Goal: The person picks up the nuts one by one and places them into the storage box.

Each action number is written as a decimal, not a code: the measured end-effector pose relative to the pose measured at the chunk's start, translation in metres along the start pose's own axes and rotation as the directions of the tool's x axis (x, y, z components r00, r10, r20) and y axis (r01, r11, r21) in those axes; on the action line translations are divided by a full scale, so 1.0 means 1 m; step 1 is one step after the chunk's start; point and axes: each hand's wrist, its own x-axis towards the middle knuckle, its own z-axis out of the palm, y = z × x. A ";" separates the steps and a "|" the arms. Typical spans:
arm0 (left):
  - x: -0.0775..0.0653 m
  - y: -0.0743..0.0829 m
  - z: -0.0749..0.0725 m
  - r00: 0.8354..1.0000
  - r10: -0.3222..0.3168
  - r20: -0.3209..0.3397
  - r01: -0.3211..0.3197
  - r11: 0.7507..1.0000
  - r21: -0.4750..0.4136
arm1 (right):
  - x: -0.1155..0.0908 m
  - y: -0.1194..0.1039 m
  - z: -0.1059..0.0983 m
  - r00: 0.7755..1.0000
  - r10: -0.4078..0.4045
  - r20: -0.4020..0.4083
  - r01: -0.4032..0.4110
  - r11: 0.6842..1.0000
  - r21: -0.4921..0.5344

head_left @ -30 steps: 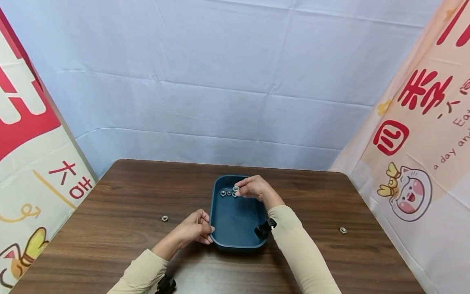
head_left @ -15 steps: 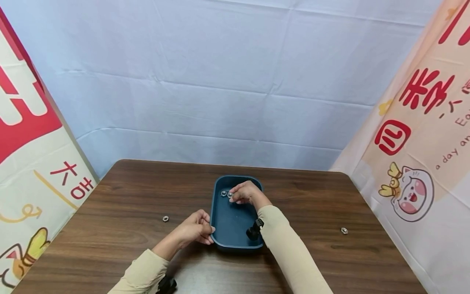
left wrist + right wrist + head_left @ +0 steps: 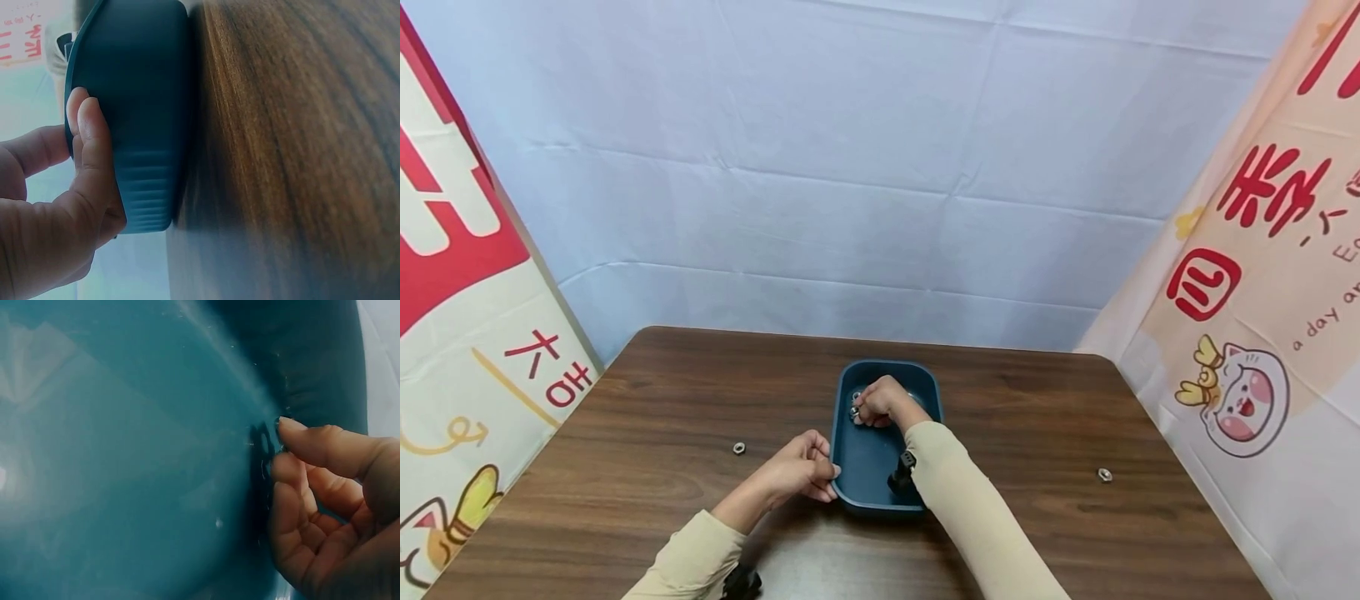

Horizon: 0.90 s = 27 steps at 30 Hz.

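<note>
Blue tray is resting on table, fingers of left hand gripping its rim, those of right hand pinching a nut

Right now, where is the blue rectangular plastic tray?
In the head view's lower centre, the tray stands on the brown wooden table; the left hand grips its left rim, the right hand inside.

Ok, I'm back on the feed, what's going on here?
A person's left hand grips the left rim of the blue tray. The right hand is inside it, fingertips pinching a metal nut, with another nut just beyond. On the brown table, one loose nut lies left of the tray and a second loose nut right of it.
</note>
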 end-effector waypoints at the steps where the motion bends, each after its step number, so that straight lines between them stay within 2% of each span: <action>1: 0.000 0.000 0.000 1.000 -0.001 -0.001 0.001 1.000 0.000 | -0.001 -0.001 0.001 1.000 0.001 -0.002 -0.001 1.000 -0.009; 6: 0.000 -0.001 0.001 1.000 -0.004 -0.002 0.004 1.000 -0.001 | -0.003 -0.002 0.000 1.000 0.015 -0.020 -0.015 1.000 -0.003; 12: -0.001 0.000 0.001 1.000 -0.007 -0.004 0.007 1.000 0.000 | -0.006 -0.004 -0.005 1.000 0.008 0.007 -0.008 1.000 0.022; 15: -0.001 0.000 0.001 1.000 -0.005 -0.003 0.005 1.000 -0.004 | -0.009 -0.008 -0.010 0.999 -0.026 0.046 0.027 0.999 -0.028; 17: -0.002 0.000 0.001 1.000 -0.004 -0.004 0.004 1.000 -0.007 | -0.013 -0.014 -0.013 0.993 -0.079 0.085 0.088 0.990 -0.106; 19: -0.002 0.000 0.001 1.000 -0.006 -0.006 0.006 1.000 -0.006 | -0.017 -0.020 -0.017 0.981 -0.144 0.130 0.172 0.957 -0.235; 20: -0.002 -0.001 0.001 1.000 -0.009 -0.006 0.009 1.000 -0.004 | -0.020 -0.023 -0.019 0.973 -0.171 0.155 0.212 0.927 -0.308; 24: -0.002 -0.001 0.001 1.000 -0.009 -0.005 0.009 1.000 0.003 | -0.033 -0.034 -0.026 0.949 -0.214 0.230 0.311 0.753 -0.580; 26: -0.001 -0.001 0.001 1.000 -0.008 -0.005 0.008 1.000 0.005 | -0.038 -0.037 -0.027 0.946 -0.200 0.255 0.321 0.686 -0.653; 27: -0.001 -0.001 0.001 1.000 -0.007 -0.006 0.007 1.000 0.005 | -0.039 -0.038 -0.027 0.945 -0.194 0.262 0.324 0.664 -0.674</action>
